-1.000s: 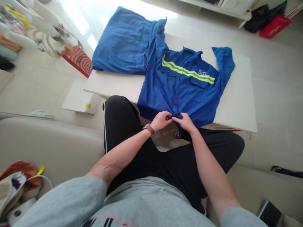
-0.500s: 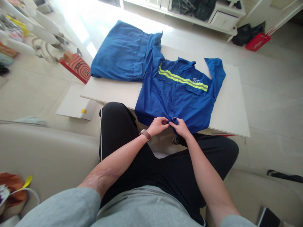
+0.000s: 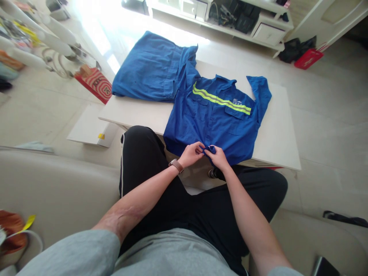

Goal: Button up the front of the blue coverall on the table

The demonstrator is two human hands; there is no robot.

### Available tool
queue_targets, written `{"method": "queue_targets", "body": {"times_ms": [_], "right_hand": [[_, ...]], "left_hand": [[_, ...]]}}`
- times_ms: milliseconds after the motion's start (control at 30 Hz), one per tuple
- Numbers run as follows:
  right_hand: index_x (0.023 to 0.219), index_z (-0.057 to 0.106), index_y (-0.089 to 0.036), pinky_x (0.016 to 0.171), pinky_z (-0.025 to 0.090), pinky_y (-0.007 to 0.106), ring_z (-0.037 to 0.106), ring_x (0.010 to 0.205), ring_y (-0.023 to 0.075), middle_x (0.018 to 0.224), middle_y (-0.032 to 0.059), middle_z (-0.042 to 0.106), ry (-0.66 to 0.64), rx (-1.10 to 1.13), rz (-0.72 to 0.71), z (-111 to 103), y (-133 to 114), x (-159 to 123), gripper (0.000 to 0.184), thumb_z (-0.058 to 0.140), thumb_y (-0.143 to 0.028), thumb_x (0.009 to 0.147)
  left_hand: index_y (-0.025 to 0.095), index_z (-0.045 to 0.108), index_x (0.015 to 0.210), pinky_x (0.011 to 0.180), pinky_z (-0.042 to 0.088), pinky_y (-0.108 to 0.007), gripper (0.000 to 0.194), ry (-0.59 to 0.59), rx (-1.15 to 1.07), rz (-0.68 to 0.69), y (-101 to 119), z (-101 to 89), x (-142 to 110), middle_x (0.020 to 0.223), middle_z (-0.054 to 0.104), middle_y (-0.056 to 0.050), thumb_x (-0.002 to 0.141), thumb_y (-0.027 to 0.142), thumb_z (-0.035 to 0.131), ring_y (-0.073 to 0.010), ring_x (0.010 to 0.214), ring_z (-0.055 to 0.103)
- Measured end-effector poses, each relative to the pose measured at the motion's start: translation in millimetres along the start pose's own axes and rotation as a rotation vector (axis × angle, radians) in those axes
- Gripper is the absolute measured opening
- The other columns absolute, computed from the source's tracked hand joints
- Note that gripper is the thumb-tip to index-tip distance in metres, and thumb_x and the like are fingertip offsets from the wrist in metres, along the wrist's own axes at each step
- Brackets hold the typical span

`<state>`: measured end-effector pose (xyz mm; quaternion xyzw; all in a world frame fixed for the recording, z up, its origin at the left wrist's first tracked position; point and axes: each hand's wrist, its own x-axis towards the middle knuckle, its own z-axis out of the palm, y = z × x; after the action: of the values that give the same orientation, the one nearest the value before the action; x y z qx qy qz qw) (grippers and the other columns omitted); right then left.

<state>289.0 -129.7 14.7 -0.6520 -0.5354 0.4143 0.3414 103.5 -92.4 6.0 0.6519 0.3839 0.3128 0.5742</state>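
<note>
- My left grip [image 3: 191, 155] and right grip [image 3: 218, 158] pinch the blue jacket [image 3: 221, 122] at its front hem.
- White surface [image 3: 278, 130] beneath; folded blue garment [image 3: 146, 69] alongside.

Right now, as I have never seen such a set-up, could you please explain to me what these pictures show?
Of course. There is no machine here: you see the two bare hands of a person, the left hand and the right hand. Every picture comes from one camera worn on this person's head, looking forward and down, so their own arms and lap appear below.

On the long white table lies a blue cloth shirt with a yellow-and-grey chest stripe, its front facing up. Beside it, on the left, is a folded blue cloth garment.

Both hands meet at the shirt's lower front edge, their fingers on a small bunched part of its cloth. The fingers hide some detail there.
</note>
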Motion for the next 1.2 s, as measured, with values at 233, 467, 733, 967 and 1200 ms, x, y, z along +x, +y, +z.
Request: {"method": "queue_targets", "body": {"times_ms": [233, 467, 733, 967, 1200], "right_hand": [[0.081, 0.064, -0.018, 0.074, 0.042, 0.031, 0.054, 0.074, 0.0187, 0.077, 0.0024, 0.063, 0.014, -0.015, -0.012, 4, 1, -2, 0.033, 0.071, -0.051, 0.082], [0.078, 0.062, -0.021, 0.077, 0.046, 0.034, 0.059, 0.079, 0.0212, 0.082, 0.0043, 0.064, 0.139, -0.1, -0.051, 5, -1, -1, 0.035, 0.074, -0.053, 0.075], [0.073, 0.06, -0.021, 0.072, 0.043, 0.032, 0.057, 0.072, 0.0199, 0.075, 0.0035, 0.066, 0.132, -0.119, -0.049, 8, -6, -3, 0.026, 0.068, -0.044, 0.081], [0.069, 0.051, -0.023, 0.065, 0.04, 0.032, 0.054, 0.067, 0.0197, 0.068, 0.0025, 0.062, 0.151, -0.152, -0.051, 6, -10, -5, 0.026, 0.063, -0.041, 0.085], [0.069, 0.05, -0.024, 0.064, 0.04, 0.032, 0.054, 0.066, 0.0195, 0.067, 0.002, 0.062, 0.16, -0.164, -0.034, 7, -7, -3, 0.026, 0.063, -0.039, 0.084]], "left_hand": [[0.018, 0.066, 0.103, 0.072, 0.058, -0.027, 0.025, 0.013, -0.02, -0.039, 9, 0.8, -2, 0.078, 0.071, 0.001, 0.081, 0.019, 0.078, -0.0148, 0.073, 0.07], [0.018, 0.066, 0.102, 0.073, 0.057, -0.025, 0.029, 0.025, 0.019, -0.014, 6, 0.8, 0, 0.079, 0.07, 0.002, 0.075, 0.008, 0.072, -0.0134, 0.074, 0.069], [0.017, 0.066, 0.1, 0.072, 0.056, -0.024, 0.03, 0.036, 0.033, -0.037, 3, 0.6, 1, 0.077, 0.068, 0.003, 0.073, 0.006, 0.069, -0.0127, 0.073, 0.067], [0.017, 0.067, 0.098, 0.069, 0.053, -0.024, 0.021, 0.017, 0.007, -0.058, 3, 0.0, 2, 0.076, 0.07, 0.002, 0.078, 0.012, 0.072, -0.0129, 0.071, 0.066], [0.018, 0.067, 0.097, 0.066, 0.05, -0.023, 0.02, 0.014, 0.032, -0.047, 5, 0.1, 2, 0.075, 0.068, 0.003, 0.079, 0.009, 0.068, -0.012, 0.068, 0.063]]}}
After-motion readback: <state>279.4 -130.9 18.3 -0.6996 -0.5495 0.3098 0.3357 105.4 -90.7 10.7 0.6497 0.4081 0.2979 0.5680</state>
